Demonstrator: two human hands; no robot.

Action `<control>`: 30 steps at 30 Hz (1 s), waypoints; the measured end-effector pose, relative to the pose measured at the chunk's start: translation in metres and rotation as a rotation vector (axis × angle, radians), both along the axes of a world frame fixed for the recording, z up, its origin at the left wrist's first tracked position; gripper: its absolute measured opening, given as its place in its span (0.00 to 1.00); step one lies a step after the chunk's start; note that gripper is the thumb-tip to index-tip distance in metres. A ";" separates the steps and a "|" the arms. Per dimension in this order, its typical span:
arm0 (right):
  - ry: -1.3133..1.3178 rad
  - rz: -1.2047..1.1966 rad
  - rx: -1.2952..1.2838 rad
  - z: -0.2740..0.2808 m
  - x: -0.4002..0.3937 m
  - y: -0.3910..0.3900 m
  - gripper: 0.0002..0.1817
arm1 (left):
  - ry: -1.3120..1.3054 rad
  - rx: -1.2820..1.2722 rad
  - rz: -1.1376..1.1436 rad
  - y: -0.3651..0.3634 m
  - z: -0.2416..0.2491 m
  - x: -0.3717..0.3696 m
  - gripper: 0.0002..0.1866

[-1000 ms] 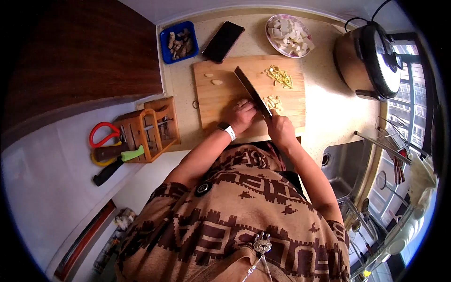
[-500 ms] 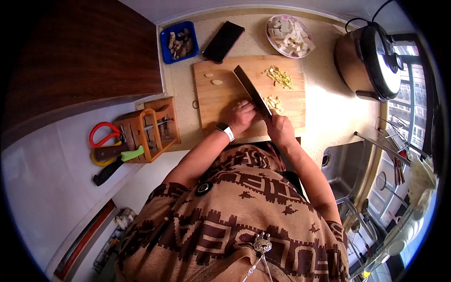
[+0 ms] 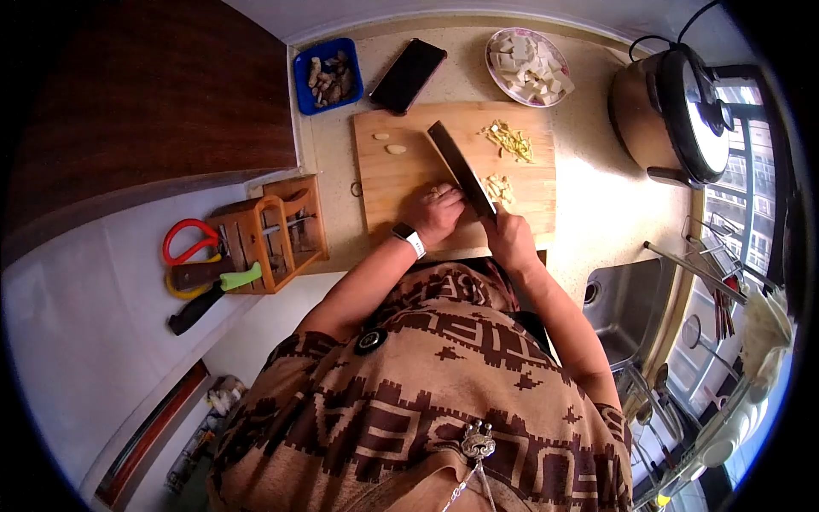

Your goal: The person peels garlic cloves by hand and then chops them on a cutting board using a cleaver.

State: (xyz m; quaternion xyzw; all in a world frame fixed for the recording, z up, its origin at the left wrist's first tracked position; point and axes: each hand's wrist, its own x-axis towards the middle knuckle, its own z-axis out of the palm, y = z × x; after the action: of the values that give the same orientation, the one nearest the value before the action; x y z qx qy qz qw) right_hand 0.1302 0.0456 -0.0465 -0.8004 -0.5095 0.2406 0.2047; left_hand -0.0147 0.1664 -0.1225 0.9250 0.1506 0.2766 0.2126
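My right hand [image 3: 512,238] is wrapped round the handle of a broad cleaver [image 3: 461,169], whose blade points up and left over the wooden cutting board [image 3: 401,183]. Against the blade's left side, my left hand [image 3: 437,213] rests on the board with its fingers curled; whatever lies under them is hidden. To the right of the blade is a small heap of pale slices [image 3: 498,189]. Yellowish shreds [image 3: 509,142] lie further up the board. Two pale pieces [image 3: 395,149] sit near its upper left.
Behind the board are a blue basket [image 3: 299,83] of knobbly roots, a dark phone [image 3: 409,76] and a plate [image 3: 566,89] of white cubes. A large cooker [image 3: 636,115] stands right, above a sink [image 3: 627,311]. At left is a wooden knife holder [image 3: 247,235].
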 end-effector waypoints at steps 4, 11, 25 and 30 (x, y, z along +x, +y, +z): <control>0.128 -0.021 -0.047 0.017 0.008 -0.002 0.11 | -0.022 -0.020 0.029 -0.002 0.008 0.004 0.03; -0.033 0.058 -0.091 0.003 -0.002 -0.003 0.11 | -0.045 0.008 0.033 -0.003 0.003 0.000 0.03; -0.026 0.050 -0.066 0.002 -0.004 -0.005 0.13 | -0.189 -0.198 0.282 0.020 0.001 -0.017 0.13; 0.140 -0.037 -0.090 0.019 0.007 -0.002 0.14 | 0.100 -0.070 0.498 0.092 0.046 -0.037 0.16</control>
State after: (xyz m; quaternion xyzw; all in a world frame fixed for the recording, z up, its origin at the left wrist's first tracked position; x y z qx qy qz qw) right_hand 0.1374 0.0436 -0.0276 -0.7992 -0.4678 0.3148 0.2082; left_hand -0.0516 0.2587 -0.0766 0.8640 0.3936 0.2691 0.1619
